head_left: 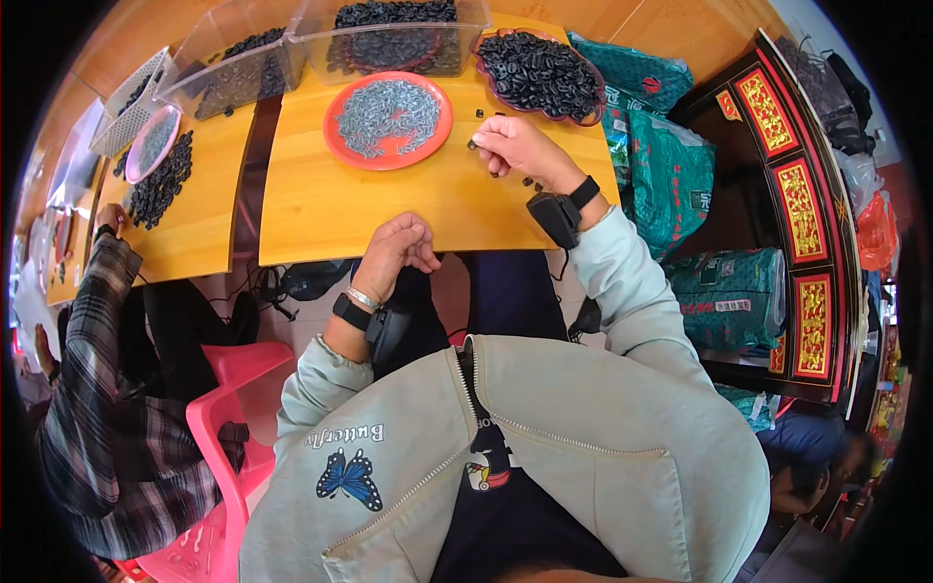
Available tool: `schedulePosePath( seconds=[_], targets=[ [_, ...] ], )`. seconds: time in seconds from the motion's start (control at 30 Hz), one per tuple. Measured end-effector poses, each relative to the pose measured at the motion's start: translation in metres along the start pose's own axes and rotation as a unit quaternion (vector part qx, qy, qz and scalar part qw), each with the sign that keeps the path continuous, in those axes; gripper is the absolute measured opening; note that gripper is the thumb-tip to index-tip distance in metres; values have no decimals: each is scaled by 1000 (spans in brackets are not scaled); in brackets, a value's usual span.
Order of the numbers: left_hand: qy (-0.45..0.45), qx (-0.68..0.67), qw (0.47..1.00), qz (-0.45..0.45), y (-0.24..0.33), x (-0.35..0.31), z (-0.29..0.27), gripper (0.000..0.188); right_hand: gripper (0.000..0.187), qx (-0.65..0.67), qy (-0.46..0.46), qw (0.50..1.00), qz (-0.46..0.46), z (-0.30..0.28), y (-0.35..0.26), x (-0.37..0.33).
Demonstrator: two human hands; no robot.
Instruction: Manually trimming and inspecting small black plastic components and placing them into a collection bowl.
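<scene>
My right hand (pixel 530 151) is above the right side of the wooden table (pixel 321 209), thumb and finger pinched on a small black part (pixel 472 145). A few loose black parts (pixel 528 182) lie on the wood around it. My left hand (pixel 394 251) is at the table's front edge with its fingers curled in; whatever they may hold is hidden. Beyond the hands sits an orange-red plate (pixel 335 146) with many small silver metal pieces (pixel 389 112) on it. Behind my right hand, a dark red scalloped bowl (pixel 586 119) is heaped with small black parts (pixel 539 73).
Clear plastic bins (pixel 301 53) with black parts line the back. At left, a person in a plaid sleeve (pixel 107 291) works beside a black-part pile (pixel 163 185) and a pink plate (pixel 141 175). Green bags (pixel 671 175) and a carved cabinet (pixel 777 233) stand right; a pink chair (pixel 228 418), left.
</scene>
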State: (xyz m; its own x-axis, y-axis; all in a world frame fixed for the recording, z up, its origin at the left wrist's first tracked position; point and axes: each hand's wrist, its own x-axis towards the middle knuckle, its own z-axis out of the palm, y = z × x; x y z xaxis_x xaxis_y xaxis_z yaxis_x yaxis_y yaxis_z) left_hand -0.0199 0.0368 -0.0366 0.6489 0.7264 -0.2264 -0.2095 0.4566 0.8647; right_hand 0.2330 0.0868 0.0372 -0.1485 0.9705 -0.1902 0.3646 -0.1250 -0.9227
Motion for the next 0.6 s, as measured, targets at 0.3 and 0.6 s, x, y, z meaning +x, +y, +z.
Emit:
schedulePosePath(
  seconds=[0.3, 0.6],
  targets=[
    [35, 8, 997, 71, 23, -10, 16, 17, 22, 4, -158, 987, -10, 58, -24, -20],
    [79, 97, 989, 82, 20, -6, 4, 9, 18, 24, -188, 982, -5, 75, -23, -15]
  ],
)
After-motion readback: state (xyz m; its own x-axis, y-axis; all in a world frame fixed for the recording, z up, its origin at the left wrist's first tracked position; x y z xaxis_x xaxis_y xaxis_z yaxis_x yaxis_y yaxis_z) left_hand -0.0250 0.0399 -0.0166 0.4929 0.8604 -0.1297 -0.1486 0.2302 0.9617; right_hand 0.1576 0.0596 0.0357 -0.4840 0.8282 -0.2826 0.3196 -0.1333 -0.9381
